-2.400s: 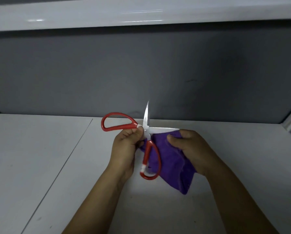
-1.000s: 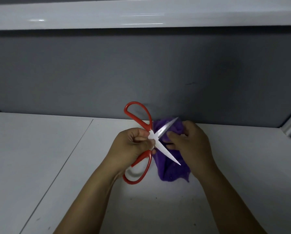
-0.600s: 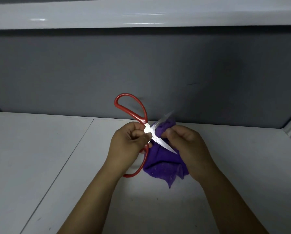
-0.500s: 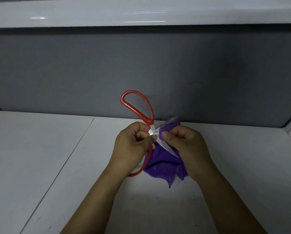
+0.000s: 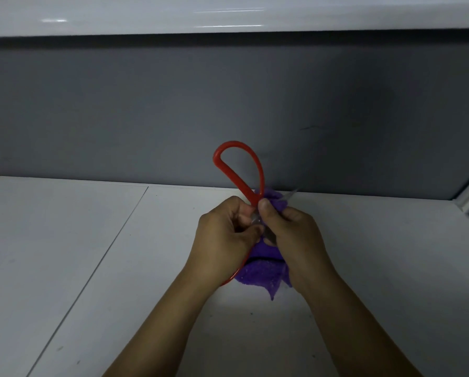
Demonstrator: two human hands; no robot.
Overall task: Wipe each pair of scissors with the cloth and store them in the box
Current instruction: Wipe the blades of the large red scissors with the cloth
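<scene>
Left hand (image 5: 225, 235) grips the scissors (image 5: 252, 197) at the pivot, fingers curled round it. Right hand (image 5: 296, 235) touches it, just to the right, and pinches the cloth (image 5: 260, 270) around a blade, with the thumb (image 5: 266, 209) pressed at the pivot end. Both hands are over the table (image 5: 64, 240), near its back edge, in front of the grey wall (image 5: 228, 104).

Scissors are open, blades crossed. One red loop stands up above the hands, leaning slightly left. The other handle (image 5: 233, 277) shows only as a red sliver below the left hand. One blade tip (image 5: 292, 193) pokes out up-right past the cloth. The second blade runs down-right in the gap between the hands, mostly hidden.

Key geometry: the wrapped blade's long axis goes from the pivot up and to the right, away from the left hand. The right hand sits at the pivot end of it. Likely stroke is a pull outward along that axis to the tip, with the left hand bracing. Only the right hand is on the cloth, so it's the mover.

Risk, my read: the edge is somewhere under that thumb, so keep the pinch on the flats.

The cloth's loose end hangs below the right hand; can't tell if it touches the table. Box not in view. This pair is mid-wipe, storing not yet started.
</scene>
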